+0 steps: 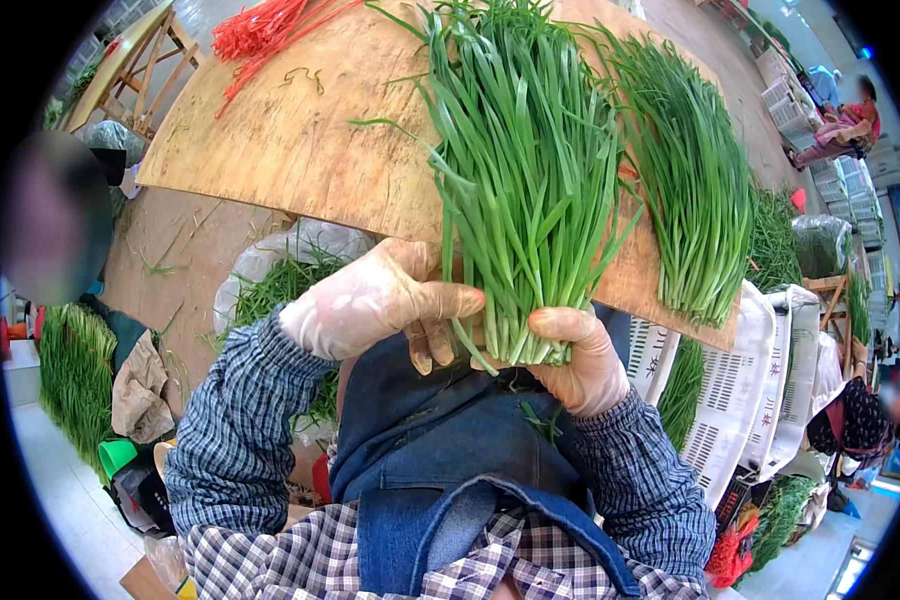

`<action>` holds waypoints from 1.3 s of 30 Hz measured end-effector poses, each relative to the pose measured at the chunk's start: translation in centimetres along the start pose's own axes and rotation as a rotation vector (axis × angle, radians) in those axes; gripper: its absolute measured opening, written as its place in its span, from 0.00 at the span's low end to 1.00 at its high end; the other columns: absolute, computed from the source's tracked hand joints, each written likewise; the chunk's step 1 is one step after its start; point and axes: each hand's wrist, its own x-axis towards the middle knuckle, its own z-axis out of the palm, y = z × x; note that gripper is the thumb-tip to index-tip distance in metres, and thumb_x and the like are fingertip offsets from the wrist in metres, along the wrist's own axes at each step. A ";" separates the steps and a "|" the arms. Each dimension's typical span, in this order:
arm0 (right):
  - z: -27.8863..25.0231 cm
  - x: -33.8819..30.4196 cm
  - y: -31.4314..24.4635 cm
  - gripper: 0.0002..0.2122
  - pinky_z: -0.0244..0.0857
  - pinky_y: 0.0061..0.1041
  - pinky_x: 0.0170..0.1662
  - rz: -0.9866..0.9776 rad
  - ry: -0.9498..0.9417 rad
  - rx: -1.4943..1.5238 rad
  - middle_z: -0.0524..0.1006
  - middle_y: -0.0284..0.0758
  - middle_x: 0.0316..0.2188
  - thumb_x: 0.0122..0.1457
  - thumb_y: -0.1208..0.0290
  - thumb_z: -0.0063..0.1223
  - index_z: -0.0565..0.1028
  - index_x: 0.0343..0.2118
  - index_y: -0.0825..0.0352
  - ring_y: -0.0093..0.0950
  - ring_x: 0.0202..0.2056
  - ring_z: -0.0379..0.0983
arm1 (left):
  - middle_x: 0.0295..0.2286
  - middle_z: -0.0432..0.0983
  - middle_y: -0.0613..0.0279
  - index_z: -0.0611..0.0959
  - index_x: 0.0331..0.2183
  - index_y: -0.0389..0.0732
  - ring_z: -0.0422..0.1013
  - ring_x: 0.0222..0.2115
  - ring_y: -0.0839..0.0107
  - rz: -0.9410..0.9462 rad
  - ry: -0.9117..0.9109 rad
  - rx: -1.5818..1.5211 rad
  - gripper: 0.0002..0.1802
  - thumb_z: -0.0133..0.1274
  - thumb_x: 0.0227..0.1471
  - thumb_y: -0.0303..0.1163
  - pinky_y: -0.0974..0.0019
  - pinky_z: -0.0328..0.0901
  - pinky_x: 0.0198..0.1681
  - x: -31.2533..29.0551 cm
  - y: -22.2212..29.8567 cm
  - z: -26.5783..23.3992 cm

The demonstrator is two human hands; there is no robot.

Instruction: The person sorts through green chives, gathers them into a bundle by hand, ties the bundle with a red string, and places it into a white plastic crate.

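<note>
A thick bunch of garlic chives (pixel 530 180) lies with its leaves spread over the board and its cut white-green ends toward me. My right hand (pixel 582 355), in a thin pale glove, is closed round the right side of the stem ends, thumb on top. From the left my left hand (pixel 395 305), gloved too, pinches the bunch's edge; its thumb presses the stems and its fingers curl below. A pale stem end slants down out of the bunch beside those fingers. Right of this bunch, a second bunch of garlic chives (pixel 690 190) rests on the board.
The wooden board (pixel 290 140) carries a pile of red ties (pixel 260 30) at its far left. Under its near edge sits a clear bag of greens (pixel 270 280). White crates (pixel 735 390) stand at the right. More chives (pixel 75 370) stand at the left, near a person (pixel 55 215).
</note>
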 end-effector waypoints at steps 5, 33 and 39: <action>-0.3 -0.2 0.0 0.25 0.68 0.34 0.35 0.014 0.001 0.048 0.72 0.46 0.38 0.45 0.72 0.53 0.63 0.48 0.76 0.37 0.35 0.73 | 0.27 0.76 0.58 0.75 0.37 0.34 0.70 0.18 0.76 0.063 0.139 -0.075 0.15 0.52 0.49 0.33 0.77 0.65 0.19 -0.1 -1.3 0.7; 0.6 0.3 2.6 0.19 0.72 0.28 0.31 -0.061 0.113 0.048 0.75 0.43 0.35 0.48 0.75 0.52 0.68 0.44 0.74 0.34 0.31 0.75 | 0.22 0.74 0.61 0.77 0.32 0.32 0.68 0.18 0.81 0.276 0.733 -0.074 0.11 0.53 0.49 0.31 0.77 0.62 0.17 0.9 -2.2 4.6; 1.0 0.3 2.8 0.17 0.72 0.28 0.29 -0.073 0.177 0.064 0.76 0.42 0.33 0.48 0.75 0.53 0.69 0.42 0.75 0.32 0.31 0.75 | 0.27 0.75 0.62 0.77 0.34 0.34 0.69 0.24 0.78 0.466 0.811 -0.267 0.07 0.51 0.50 0.24 0.75 0.65 0.28 -0.5 -4.5 6.0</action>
